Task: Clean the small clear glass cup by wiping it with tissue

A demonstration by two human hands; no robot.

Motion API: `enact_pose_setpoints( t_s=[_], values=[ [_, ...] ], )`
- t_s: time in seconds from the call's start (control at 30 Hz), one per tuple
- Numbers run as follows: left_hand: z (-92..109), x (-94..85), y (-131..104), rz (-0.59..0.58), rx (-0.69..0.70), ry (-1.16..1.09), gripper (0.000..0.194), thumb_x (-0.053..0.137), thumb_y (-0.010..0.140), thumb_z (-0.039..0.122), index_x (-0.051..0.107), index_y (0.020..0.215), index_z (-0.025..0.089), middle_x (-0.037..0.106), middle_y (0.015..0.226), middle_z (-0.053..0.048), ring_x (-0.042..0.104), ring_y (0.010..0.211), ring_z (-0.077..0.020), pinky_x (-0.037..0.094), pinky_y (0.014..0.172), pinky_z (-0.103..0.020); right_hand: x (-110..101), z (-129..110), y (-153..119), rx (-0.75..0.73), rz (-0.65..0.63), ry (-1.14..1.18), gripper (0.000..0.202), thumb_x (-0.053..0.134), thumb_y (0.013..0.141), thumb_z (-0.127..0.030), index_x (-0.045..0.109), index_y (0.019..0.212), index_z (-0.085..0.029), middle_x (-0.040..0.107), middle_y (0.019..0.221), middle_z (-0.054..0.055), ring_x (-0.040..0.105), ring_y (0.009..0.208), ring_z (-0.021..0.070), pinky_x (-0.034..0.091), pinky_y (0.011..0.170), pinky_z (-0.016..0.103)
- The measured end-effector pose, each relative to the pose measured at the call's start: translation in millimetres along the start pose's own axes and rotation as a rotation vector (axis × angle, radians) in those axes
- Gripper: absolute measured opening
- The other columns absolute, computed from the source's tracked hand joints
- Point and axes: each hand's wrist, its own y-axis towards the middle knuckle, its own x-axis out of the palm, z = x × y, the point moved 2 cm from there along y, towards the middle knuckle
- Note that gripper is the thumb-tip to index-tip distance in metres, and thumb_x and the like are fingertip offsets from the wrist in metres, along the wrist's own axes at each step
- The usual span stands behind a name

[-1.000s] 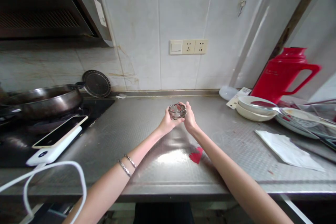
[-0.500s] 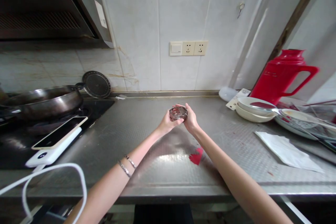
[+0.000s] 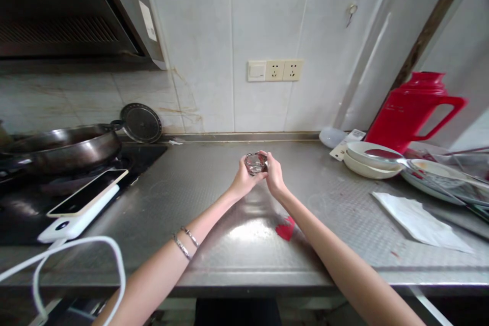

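Both hands are closed around a small, round, brownish glass dish [image 3: 255, 163] with a shiny, faceted rim. My left hand [image 3: 244, 181] grips its left and near side, with two bracelets further down that arm. From the right, my right hand [image 3: 274, 173] wraps the other side. The dish is held over the middle of the steel counter [image 3: 206, 183]; whether it touches the surface cannot be seen. A red patch [image 3: 284, 228] lies on the counter below my right wrist.
At left, a metal pan [image 3: 64, 147] sits on the black stove, with a phone [image 3: 89, 193] on a white power bank [image 3: 78, 219] and its cable. On the right are a red thermos [image 3: 408, 112], stacked bowls [image 3: 372, 163], plates and a white napkin [image 3: 420, 221].
Both hands have shifted slightly left with the glass dish. My right hand's fingers now lie over the dish's right edge, and the dish's opening shows a little differently.
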Motion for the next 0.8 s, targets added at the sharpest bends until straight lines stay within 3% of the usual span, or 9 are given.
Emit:
enact_pose_setpoints(
  t_s=[0.17,0.37,0.5,0.7,0.8],
  values=[
    [11,1.5,4,-0.194,-0.028,-0.124,0.059,0.076,0.066,0.032,0.047,0.114,0.016,0.06,0.116,-0.013,0.058,0.109,-0.026,0.041,0.1,-0.044,-5,-7,4,0.128,-0.02,0.136,0.036,0.054,0.074,-0.048,0.07,0.089,-0.019,0.072,0.097,0.005,0.065,0.085,0.023,0.051,0.071,0.033],
    [1,-4.5,6,-0.191,-0.078,-0.107,0.066,0.084,0.051,0.027,0.051,0.106,0.013,0.065,0.105,-0.012,0.063,0.099,-0.0259,0.045,0.094,-0.045,2,-13,-3,0.279,-0.138,0.213,0.03,0.055,0.074,-0.041,0.072,0.078,-0.016,0.073,0.088,0.007,0.066,0.072,0.0203,0.051,0.065,0.029],
    [-6,-7.6,4,-0.11,-0.074,-0.038,0.063,0.083,0.056,0.029,0.048,0.106,0.014,0.065,0.105,-0.012,0.063,0.097,-0.0229,0.046,0.092,-0.042,4,-10,-3,0.251,-0.116,0.202,0.032,0.054,0.076,-0.043,0.071,0.079,-0.016,0.073,0.084,0.006,0.067,0.075,0.021,0.051,0.068,0.03],
    [-10,-9.9,3,0.212,-0.038,0.115,0.065,0.084,0.054,0.032,0.048,0.105,0.016,0.063,0.103,-0.009,0.061,0.097,-0.022,0.045,0.091,-0.04,8,3,-6,0.101,-0.052,0.113,0.036,0.051,0.079,-0.049,0.07,0.091,-0.02,0.072,0.092,0.003,0.064,0.094,0.0213,0.048,0.083,0.032],
    [-11,-11.2,4,0.292,-0.045,0.134,0.068,0.084,0.053,0.032,0.045,0.106,0.017,0.06,0.107,-0.01,0.06,0.1,-0.0226,0.043,0.094,-0.042,10,11,-8,0.045,-0.021,0.05,0.035,0.05,0.08,-0.048,0.069,0.095,-0.023,0.071,0.1,0.002,0.06,0.103,0.0205,0.046,0.087,0.032]
  ],
)
